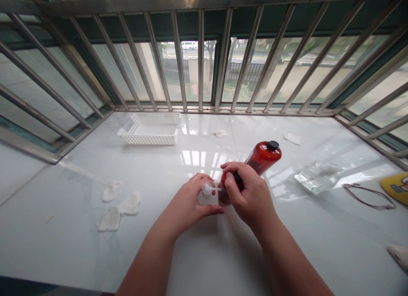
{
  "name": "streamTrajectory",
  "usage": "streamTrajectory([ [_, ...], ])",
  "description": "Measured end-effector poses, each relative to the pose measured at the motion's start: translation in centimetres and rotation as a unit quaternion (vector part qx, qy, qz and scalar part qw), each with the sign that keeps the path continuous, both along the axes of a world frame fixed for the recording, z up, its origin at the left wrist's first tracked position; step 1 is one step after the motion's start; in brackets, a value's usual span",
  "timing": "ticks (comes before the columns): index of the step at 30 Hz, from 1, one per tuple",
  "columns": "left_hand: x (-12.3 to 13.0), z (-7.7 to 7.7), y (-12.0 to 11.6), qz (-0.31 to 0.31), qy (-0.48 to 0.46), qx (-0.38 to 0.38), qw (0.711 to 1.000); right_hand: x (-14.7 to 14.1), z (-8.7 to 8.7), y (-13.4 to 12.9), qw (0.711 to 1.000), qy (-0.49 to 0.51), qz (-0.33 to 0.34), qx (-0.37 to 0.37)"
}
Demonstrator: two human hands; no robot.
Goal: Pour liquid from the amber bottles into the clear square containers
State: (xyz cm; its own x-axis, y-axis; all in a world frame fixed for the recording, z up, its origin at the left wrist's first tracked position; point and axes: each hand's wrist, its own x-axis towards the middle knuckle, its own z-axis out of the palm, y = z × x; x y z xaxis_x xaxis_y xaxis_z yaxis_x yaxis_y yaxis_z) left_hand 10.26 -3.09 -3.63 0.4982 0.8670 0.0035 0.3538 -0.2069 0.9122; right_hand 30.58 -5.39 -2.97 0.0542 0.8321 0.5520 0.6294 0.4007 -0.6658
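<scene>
My left hand (191,198) curls round a small clear pump bottle (208,198), whose translucent pump head points its spout to the right. Right beside it stands a red-brown bottle (225,195) with a black cap. My right hand (247,187) closes over that bottle's top, thumb and fingers at the cap; whether the cap is loose I cannot tell. Just behind my right hand is a larger red-brown bottle (264,156), also black-capped, its lower part hidden by the hand.
A white perforated basket (149,139) sits at the back left. Crumpled white tissues (119,207) lie on the left, with others further back. On the right are a clear glass-like container (318,177), a dark cord loop (369,196) and a yellow object (397,187). Metal bars (200,62) line the window.
</scene>
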Motion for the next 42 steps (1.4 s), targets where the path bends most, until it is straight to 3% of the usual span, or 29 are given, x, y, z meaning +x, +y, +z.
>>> streamTrajectory([
  [10,0.1,-0.8,-0.4,0.051,0.002,-0.021,0.998,0.0,-0.4,0.1,1.000,0.007,-0.002,0.005],
  [15,-0.1,-1.0,-0.4,0.067,0.009,0.005,0.998,-0.2,-0.2,0.0,1.000,0.010,0.002,0.000],
  [42,-1.3,0.2,-0.2,0.004,0.063,0.002,0.998,-0.2,-0.2,0.0,1.000,0.013,-0.002,-0.010],
])
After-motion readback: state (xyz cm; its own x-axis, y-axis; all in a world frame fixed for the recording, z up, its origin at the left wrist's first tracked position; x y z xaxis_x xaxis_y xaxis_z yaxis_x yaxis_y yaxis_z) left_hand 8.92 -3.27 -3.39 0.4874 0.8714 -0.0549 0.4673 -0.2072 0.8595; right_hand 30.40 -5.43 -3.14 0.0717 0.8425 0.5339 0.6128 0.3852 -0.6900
